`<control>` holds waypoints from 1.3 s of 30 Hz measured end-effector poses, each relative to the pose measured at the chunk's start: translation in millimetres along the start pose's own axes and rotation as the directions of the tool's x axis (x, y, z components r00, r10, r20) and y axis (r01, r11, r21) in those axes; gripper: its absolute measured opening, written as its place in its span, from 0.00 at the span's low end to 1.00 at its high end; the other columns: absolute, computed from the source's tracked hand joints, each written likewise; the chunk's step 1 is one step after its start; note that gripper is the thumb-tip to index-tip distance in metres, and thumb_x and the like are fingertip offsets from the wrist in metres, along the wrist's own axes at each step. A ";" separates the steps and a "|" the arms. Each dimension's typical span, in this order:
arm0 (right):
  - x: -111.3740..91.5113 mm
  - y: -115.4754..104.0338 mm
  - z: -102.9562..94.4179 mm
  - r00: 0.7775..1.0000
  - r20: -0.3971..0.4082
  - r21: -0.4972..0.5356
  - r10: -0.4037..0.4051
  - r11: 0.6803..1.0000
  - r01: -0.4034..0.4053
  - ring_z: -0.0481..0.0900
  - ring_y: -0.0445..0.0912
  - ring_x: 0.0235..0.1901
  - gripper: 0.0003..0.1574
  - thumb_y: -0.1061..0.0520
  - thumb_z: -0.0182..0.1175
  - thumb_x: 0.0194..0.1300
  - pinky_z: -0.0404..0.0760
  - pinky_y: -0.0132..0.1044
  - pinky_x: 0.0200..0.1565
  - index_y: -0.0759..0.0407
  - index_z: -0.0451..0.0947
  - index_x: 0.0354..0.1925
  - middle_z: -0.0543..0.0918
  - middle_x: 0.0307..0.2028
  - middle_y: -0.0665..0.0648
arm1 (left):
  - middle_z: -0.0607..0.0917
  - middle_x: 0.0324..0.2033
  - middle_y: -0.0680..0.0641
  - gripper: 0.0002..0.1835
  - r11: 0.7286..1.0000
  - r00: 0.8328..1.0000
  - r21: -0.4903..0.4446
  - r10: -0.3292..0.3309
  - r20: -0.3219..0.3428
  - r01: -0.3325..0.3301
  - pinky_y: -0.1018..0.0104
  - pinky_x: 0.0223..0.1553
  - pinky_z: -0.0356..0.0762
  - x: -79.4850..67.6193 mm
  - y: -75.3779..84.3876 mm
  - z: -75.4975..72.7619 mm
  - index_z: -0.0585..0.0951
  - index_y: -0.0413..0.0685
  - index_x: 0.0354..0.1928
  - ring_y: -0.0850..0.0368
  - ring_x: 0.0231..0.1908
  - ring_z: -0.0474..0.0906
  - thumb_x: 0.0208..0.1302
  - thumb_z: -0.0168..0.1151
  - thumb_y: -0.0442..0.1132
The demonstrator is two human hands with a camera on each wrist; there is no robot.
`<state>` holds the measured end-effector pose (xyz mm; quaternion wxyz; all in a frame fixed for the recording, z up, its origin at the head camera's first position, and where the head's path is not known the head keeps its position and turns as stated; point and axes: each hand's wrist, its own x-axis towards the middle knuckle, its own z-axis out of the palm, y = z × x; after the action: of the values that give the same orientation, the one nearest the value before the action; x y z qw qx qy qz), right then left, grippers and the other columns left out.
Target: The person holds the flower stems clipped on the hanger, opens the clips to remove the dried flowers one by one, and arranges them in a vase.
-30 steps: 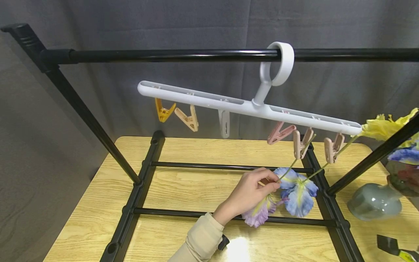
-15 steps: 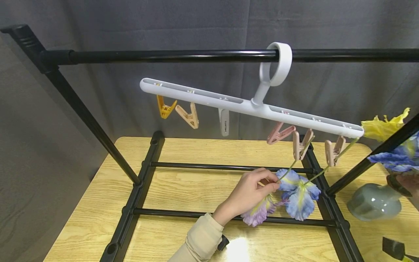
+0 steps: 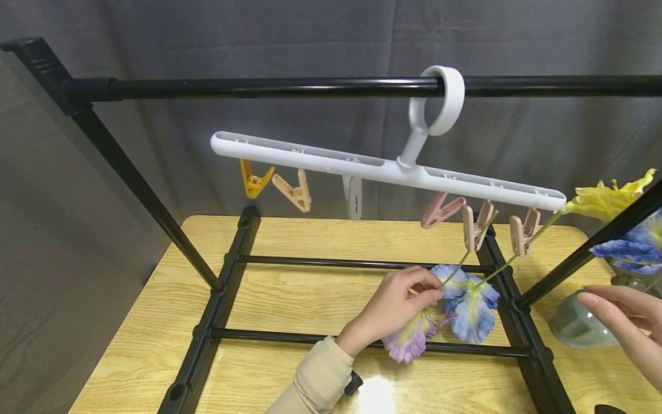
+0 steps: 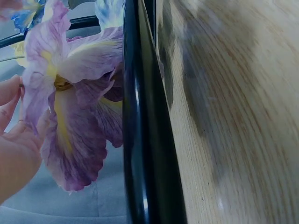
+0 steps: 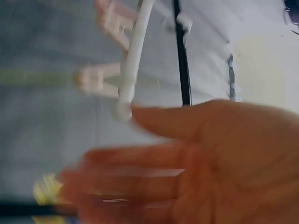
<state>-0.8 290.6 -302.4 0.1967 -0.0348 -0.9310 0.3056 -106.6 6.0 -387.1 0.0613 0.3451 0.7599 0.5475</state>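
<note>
In the head view my left hand [image 3: 395, 305] pinches the stem of a purple artificial iris [image 3: 405, 342]. Its bloom, larger in the left wrist view, faces down beside a black bar. The stem's upper end sits in a pink clothespin [image 3: 477, 227] on a white clip hanger [image 3: 393, 168]. Beside it, a blue iris [image 3: 473, 310] hangs from the end clothespin [image 3: 523, 232]. At the right my right hand [image 3: 633, 322] holds nothing visible, its thumb and fingers apart; it partly covers a grey-green vase [image 3: 574, 325]. The right wrist view is blurred.
A black rack's top rail [image 3: 258, 88] carries the hanger by its ring. Other clothespins, including a yellow one [image 3: 254, 183], hang along it. A yellow flower [image 3: 612, 198] and a blue flower [image 3: 631, 250] stand at the right, behind the rack's slanted post [image 3: 558, 273].
My right hand has come further into view from the right, in front of the vase. The hanger has swung slightly, its left end lower now. My left hand stays in place on the stem.
</note>
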 end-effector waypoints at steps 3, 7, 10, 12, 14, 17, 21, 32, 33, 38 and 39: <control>5.8 -17.6 5.5 0.994 0.038 0.074 -0.107 0.992 0.103 0.67 0.11 0.40 0.16 0.63 0.56 0.78 0.67 0.09 0.36 0.77 0.81 0.51 0.86 0.40 0.35 | 0.86 0.37 0.53 0.06 1.000 1.000 0.022 0.003 0.010 -0.003 0.79 0.40 0.80 0.4 0.7 1.1 0.87 0.41 0.44 0.74 0.37 0.80 0.74 0.64 0.37; 14.0 -37.3 17.1 0.985 0.056 0.150 -0.161 0.977 0.151 0.75 0.15 0.42 0.15 0.63 0.55 0.79 0.70 0.10 0.41 0.68 0.83 0.55 0.85 0.41 0.29 | 0.87 0.37 0.54 0.07 0.999 1.000 0.040 0.009 0.026 -0.010 0.80 0.41 0.80 0.4 1.0 2.6 0.87 0.42 0.44 0.75 0.37 0.80 0.75 0.63 0.37; 17.5 -45.9 26.7 0.986 0.052 0.237 -0.158 0.961 0.142 0.82 0.21 0.39 0.15 0.62 0.55 0.79 0.74 0.13 0.42 0.64 0.84 0.56 0.89 0.40 0.36 | 0.88 0.38 0.54 0.07 0.999 0.999 0.039 0.006 0.035 -0.007 0.80 0.42 0.79 -0.1 0.9 3.0 0.87 0.43 0.45 0.75 0.38 0.79 0.75 0.63 0.37; 20.1 -49.4 33.5 0.985 0.050 0.336 -0.166 0.932 0.140 0.86 0.28 0.40 0.16 0.63 0.52 0.81 0.77 0.16 0.45 0.62 0.84 0.56 0.89 0.41 0.36 | 0.88 0.40 0.53 0.07 0.999 0.999 0.041 0.005 0.039 -0.006 0.80 0.42 0.79 -0.5 1.2 2.9 0.87 0.43 0.45 0.74 0.39 0.79 0.75 0.63 0.37; 23.2 -53.1 40.6 0.983 0.053 0.458 -0.175 0.879 0.131 0.88 0.34 0.41 0.17 0.64 0.49 0.82 0.81 0.20 0.46 0.61 0.83 0.57 0.90 0.43 0.42 | 0.89 0.41 0.53 0.06 0.999 0.999 0.053 0.012 0.044 -0.014 0.80 0.43 0.79 -0.4 1.8 2.7 0.87 0.44 0.45 0.74 0.40 0.79 0.74 0.64 0.37; 28.9 -60.6 49.8 0.981 0.057 0.654 -0.186 0.749 0.104 0.90 0.41 0.42 0.20 0.64 0.44 0.83 0.84 0.27 0.46 0.61 0.82 0.58 0.90 0.45 0.51 | 0.89 0.43 0.52 0.06 0.997 0.998 0.064 0.032 0.060 -0.036 0.80 0.43 0.79 0.3 3.4 2.0 0.87 0.44 0.44 0.74 0.40 0.80 0.75 0.63 0.37; 35.3 -69.7 63.8 0.983 0.037 0.839 -0.180 0.539 0.067 0.90 0.46 0.42 0.21 0.63 0.42 0.84 0.86 0.32 0.47 0.64 0.81 0.58 0.90 0.46 0.58 | 0.89 0.40 0.50 0.06 0.997 0.995 0.047 0.050 0.090 -0.055 0.80 0.41 0.79 1.2 5.7 1.5 0.86 0.42 0.44 0.71 0.37 0.81 0.76 0.61 0.34; 53.8 -87.9 87.1 0.967 0.075 0.980 -0.242 0.196 -0.027 0.90 0.52 0.42 0.27 0.53 0.35 0.87 0.87 0.43 0.48 0.63 0.80 0.51 0.90 0.41 0.63 | 0.88 0.34 0.51 0.06 0.996 0.991 0.042 0.067 0.118 -0.072 0.81 0.40 0.79 1.6 5.9 4.7 0.85 0.41 0.42 0.77 0.34 0.78 0.76 0.60 0.34; 55.9 -88.9 88.3 0.964 0.083 0.986 -0.251 0.160 -0.044 0.90 0.52 0.42 0.27 0.52 0.35 0.87 0.87 0.43 0.48 0.63 0.80 0.51 0.90 0.40 0.63 | 0.88 0.34 0.51 0.06 0.997 0.991 0.038 0.066 0.118 -0.071 0.81 0.40 0.79 1.6 6.3 4.8 0.85 0.41 0.42 0.77 0.34 0.78 0.76 0.61 0.34; 64.2 -89.9 94.3 0.938 0.133 0.990 -0.320 0.004 -0.139 0.88 0.52 0.41 0.28 0.50 0.33 0.87 0.87 0.43 0.46 0.62 0.78 0.49 0.88 0.40 0.60 | 0.88 0.33 0.49 0.05 0.997 0.990 0.034 0.071 0.119 -0.075 0.81 0.39 0.80 1.4 7.9 5.4 0.85 0.39 0.43 0.78 0.32 0.78 0.75 0.61 0.33; 65.6 -89.5 95.7 0.930 0.137 0.987 -0.342 -0.037 -0.159 0.87 0.52 0.41 0.29 0.50 0.32 0.87 0.86 0.43 0.46 0.63 0.78 0.49 0.87 0.40 0.60 | 0.89 0.34 0.49 0.05 0.996 0.990 0.038 0.071 0.119 -0.076 0.81 0.39 0.79 1.1 8.2 5.2 0.85 0.40 0.43 0.78 0.33 0.78 0.75 0.61 0.33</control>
<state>-93.3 177.1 -298.0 0.0153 0.2346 -0.4427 0.8653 -101.2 12.1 -381.6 0.0787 0.4057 0.7531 0.5119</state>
